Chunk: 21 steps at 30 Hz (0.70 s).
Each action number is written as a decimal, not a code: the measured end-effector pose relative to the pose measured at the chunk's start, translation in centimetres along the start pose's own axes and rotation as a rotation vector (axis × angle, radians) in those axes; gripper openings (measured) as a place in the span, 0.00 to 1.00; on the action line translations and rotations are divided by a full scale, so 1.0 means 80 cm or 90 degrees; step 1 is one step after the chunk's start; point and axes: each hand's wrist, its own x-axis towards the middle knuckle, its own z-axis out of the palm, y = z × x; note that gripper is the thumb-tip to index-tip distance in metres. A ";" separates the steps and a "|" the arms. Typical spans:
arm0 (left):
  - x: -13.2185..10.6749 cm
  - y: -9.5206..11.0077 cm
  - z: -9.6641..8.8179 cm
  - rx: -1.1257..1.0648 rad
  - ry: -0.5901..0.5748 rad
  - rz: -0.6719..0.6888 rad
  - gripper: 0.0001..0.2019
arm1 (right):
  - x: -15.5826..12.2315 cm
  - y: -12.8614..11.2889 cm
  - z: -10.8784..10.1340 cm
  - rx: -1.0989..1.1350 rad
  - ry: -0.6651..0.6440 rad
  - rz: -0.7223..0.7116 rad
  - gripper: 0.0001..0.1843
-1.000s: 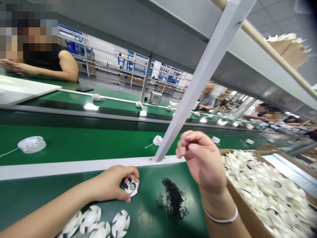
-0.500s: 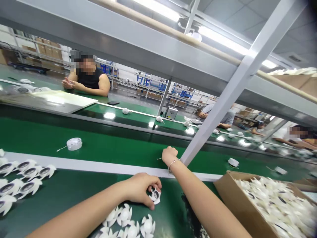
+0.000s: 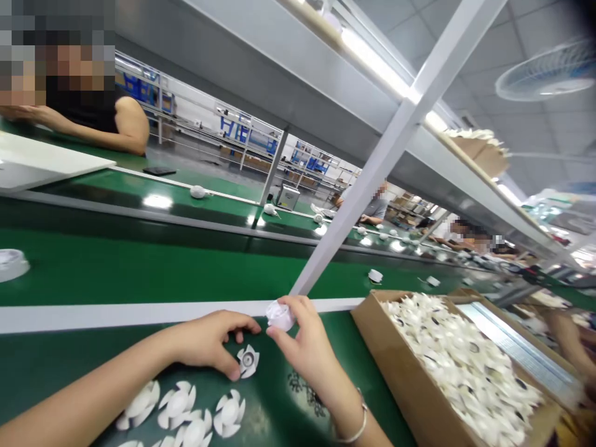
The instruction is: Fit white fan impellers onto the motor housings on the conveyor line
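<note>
My right hand (image 3: 302, 335) pinches a white round plastic housing (image 3: 280, 315) between thumb and fingers, just above the bench by the white rail. To its left, my left hand (image 3: 209, 338) has thumb and fingers spread. A small white fan impeller (image 3: 248, 361) with a dark ring at its hub is at the left thumb's tip, face up. Whether the thumb presses on it I cannot tell. Several more white impellers (image 3: 229, 413) lie on the green bench below the left hand. Small dark parts (image 3: 307, 394) are scattered beside my right wrist.
A cardboard box (image 3: 386, 366) full of white impellers stands at the right. Beyond the white rail (image 3: 116, 315) runs a green belt (image 3: 139, 267) carrying several white housings. A slanted metal post (image 3: 354, 192) rises behind my right hand. A co-worker (image 3: 93, 118) sits across at the left.
My right hand has come back from the belt with a white housing. My left hand's fingers have spread from around the impeller. The view has swung to the right.
</note>
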 end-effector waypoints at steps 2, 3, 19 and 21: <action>0.002 0.000 -0.003 -0.013 -0.016 0.001 0.35 | -0.015 0.013 0.009 0.114 0.019 0.020 0.23; 0.004 0.000 -0.004 -0.015 -0.021 0.000 0.34 | -0.019 0.018 0.014 0.152 0.025 0.020 0.23; 0.009 0.006 -0.010 -0.046 -0.038 0.004 0.28 | -0.020 0.033 0.013 0.174 0.000 -0.017 0.17; 0.009 0.006 -0.010 -0.108 -0.042 0.019 0.27 | -0.021 0.032 0.012 0.171 -0.009 -0.020 0.16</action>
